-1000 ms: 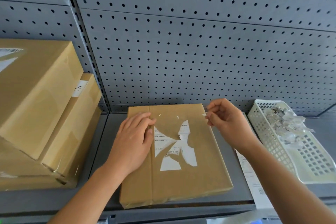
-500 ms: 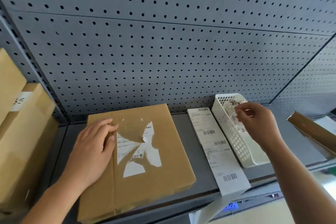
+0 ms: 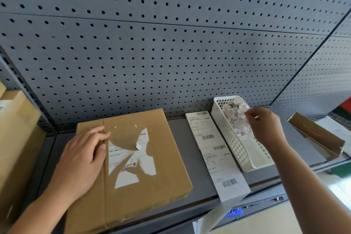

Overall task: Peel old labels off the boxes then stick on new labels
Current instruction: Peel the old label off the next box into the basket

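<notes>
Head view: the old label is about half peeled and no new one is on.
The box [image 3: 152, 180] lies flat on the shelf [image 3: 182, 138]. Its label [image 3: 131, 159] is torn into ragged white patches with one flap curled up, so more peeling is left before a fresh one from the strip [image 3: 214, 150] just right of the box can go on. The left hand [image 3: 81, 157] is spread flat on the box, left of the label. The right hand [image 3: 266, 125], well right of the box, hangs over the basket [image 3: 233, 144] of scraps [image 3: 234, 115], fingertips pinched together — whether on a scrap I cannot tell.
</notes>
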